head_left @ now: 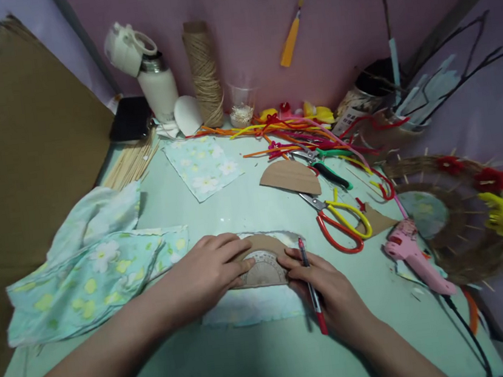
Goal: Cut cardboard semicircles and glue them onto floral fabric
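A clear protractor (261,268) lies on a cardboard half-circle (262,242), straight edges toward me. Under them is a pale floral cloth piece (257,306). My left hand (211,270) presses the left side of the protractor and cardboard, its fingers spread. My right hand (325,286) touches their right side with its fingertips and holds a red-capped pen (312,291) between its fingers, the pen slanting over the hand.
Floral cloth (105,267) lies at the left. Yellow-and-red scissors (341,223), another cardboard half-circle (289,178), pliers (332,175) and a pink glue gun (418,259) are at the right. Behind stand a bottle (159,89) and twine (204,75).
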Available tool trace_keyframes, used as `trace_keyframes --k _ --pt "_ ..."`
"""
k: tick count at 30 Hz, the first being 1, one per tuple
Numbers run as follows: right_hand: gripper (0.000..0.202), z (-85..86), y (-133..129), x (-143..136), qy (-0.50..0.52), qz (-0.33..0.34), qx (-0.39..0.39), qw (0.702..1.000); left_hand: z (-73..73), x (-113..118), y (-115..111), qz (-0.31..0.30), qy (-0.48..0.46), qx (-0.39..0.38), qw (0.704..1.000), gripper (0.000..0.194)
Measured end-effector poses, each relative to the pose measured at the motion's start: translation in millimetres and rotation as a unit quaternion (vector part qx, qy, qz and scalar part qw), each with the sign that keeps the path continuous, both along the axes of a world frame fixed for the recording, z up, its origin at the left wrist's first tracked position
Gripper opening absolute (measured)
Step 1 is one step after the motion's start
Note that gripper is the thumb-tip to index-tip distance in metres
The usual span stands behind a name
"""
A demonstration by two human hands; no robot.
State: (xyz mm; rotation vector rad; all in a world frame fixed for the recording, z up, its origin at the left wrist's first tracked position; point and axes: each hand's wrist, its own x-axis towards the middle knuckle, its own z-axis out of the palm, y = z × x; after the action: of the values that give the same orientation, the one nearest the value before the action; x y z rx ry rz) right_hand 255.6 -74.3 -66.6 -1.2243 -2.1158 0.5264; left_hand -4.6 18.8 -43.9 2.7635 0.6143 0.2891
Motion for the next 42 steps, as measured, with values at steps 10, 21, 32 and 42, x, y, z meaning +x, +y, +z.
trace_keyframes --k 10,21,32,42 --pt "0.026 0.2 2 2 -0.009 0.010 0.006 1.000 5.9 3 1 0.006 -0.016 -0.029 0.999 0.028" --pt "0.026 -1.4 2 3 0.006 0.004 -0.006 1.000 -2.1 0 2 0.000 -0.007 -0.026 1.000 0.030" --pt "0.019 4.9 4 -2 0.011 -0.014 -0.012 1.000 -2.9 1 1 -0.001 -0.004 0.009 1.000 0.032" --pt "0.018 3.1 1 -2 0.030 -0.033 -0.024 0.999 10.6 4 2 -0.006 0.004 -0.019 1.000 0.030"
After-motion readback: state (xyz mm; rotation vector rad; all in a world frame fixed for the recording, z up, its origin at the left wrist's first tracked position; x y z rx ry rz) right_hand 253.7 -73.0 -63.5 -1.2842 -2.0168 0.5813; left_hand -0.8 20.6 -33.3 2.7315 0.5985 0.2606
